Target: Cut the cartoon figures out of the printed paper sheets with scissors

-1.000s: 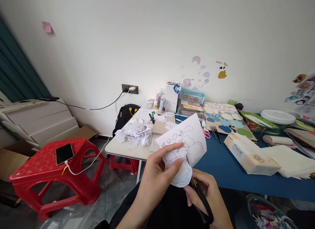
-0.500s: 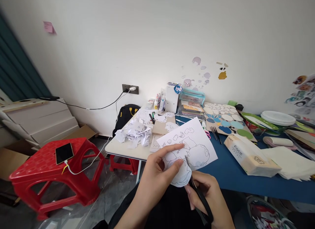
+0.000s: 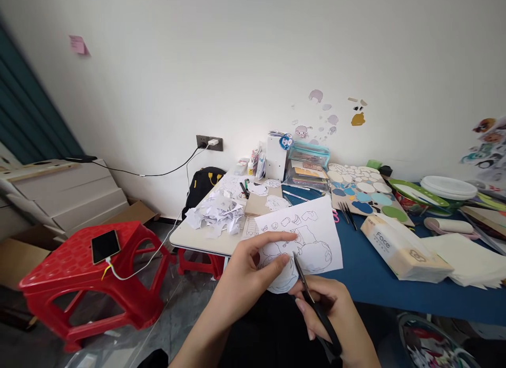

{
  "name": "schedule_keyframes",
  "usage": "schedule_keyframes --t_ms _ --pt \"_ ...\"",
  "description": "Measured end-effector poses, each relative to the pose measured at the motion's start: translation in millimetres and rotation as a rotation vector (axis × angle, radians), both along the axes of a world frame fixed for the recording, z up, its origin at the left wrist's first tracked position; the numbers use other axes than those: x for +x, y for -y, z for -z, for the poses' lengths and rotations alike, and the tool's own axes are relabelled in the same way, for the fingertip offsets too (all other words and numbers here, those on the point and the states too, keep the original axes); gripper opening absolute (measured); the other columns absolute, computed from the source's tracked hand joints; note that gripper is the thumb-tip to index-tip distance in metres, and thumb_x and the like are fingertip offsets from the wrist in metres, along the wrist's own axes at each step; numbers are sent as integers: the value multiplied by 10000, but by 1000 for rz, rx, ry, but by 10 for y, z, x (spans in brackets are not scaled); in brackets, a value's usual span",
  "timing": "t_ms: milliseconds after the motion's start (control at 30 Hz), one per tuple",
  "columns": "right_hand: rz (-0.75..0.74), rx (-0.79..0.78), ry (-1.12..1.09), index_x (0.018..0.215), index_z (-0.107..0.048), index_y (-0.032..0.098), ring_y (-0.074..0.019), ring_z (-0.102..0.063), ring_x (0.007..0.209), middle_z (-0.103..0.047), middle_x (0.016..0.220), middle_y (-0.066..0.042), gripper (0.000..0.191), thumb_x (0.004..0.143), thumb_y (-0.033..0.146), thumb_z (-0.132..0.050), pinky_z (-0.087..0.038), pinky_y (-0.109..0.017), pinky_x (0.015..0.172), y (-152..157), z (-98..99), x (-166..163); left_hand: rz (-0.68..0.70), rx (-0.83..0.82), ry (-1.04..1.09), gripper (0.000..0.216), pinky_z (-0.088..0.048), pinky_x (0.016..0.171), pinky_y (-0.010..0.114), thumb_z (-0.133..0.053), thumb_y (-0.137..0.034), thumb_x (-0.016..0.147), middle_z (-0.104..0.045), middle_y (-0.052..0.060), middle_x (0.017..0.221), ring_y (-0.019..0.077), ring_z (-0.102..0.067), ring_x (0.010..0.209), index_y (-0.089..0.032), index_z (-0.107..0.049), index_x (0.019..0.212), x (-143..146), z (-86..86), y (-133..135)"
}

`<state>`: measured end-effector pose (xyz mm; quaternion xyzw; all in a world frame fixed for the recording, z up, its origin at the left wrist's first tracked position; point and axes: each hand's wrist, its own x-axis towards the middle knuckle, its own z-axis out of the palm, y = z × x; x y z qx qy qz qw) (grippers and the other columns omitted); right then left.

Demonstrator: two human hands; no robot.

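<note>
A white paper sheet (image 3: 330,231) with line-drawn outlines is pinched between the thumb and fingers of my left hand (image 3: 255,270), above my lap. Its lower left part is partly cut and curves down under my thumb. My right hand (image 3: 332,302) is closed round the handles of black scissors (image 3: 316,304). The scissor blades point up and left, with their tips at the paper close to my left thumb. What the tips touch is partly hidden by my fingers. Behind the sheet lie a grey-brown board (image 3: 259,204) and paper cutouts (image 3: 276,202).
A heap of paper scraps (image 3: 221,212) covers the white table's left end. On the blue surface to the right are tweezers (image 3: 348,215), a tissue pack (image 3: 405,247) and white sheets (image 3: 458,260). A red stool (image 3: 71,257) bearing a phone (image 3: 105,247) stands left.
The sheet has turned slightly clockwise and shifted a little left and down. The scissor tips have moved slightly left along with it; both hands keep their hold.
</note>
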<state>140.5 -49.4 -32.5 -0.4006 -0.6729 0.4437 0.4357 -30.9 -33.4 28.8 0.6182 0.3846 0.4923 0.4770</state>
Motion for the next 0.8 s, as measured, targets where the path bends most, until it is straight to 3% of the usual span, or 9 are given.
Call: schedule_keyframes --t_ms 300,500,800 --pt "-176 -156 -160 841 -671 148 -84 -508 382 -565 638 9 181 727 287 -686 -402 -214 423 35 28 204 -57 69 -116 264 -405 1001 341 -601 -183 825 -684 26 1141 232 -564 1138 -253 -695 1061 28 -3 -40" --pt "-78 -255 -83 898 -680 172 -96 -514 427 -587 694 -20 297 737 419 -718 -435 -231 451 162 -44 456 -74 90 -176 283 -425 977 377 -612 -189 808 -678 27 1153 256 -574 1112 -268 -695 1066 18 -11 -75" --pt "-204 -326 4 842 -664 167 -75 -491 400 -523 623 32 211 757 358 -690 -406 -198 441 1 -243 345 77 22 -10 266 -451 957 366 -618 -230 823 -675 57 1157 248 -587 1095 -238 -694 1077 -3 -13 -88"
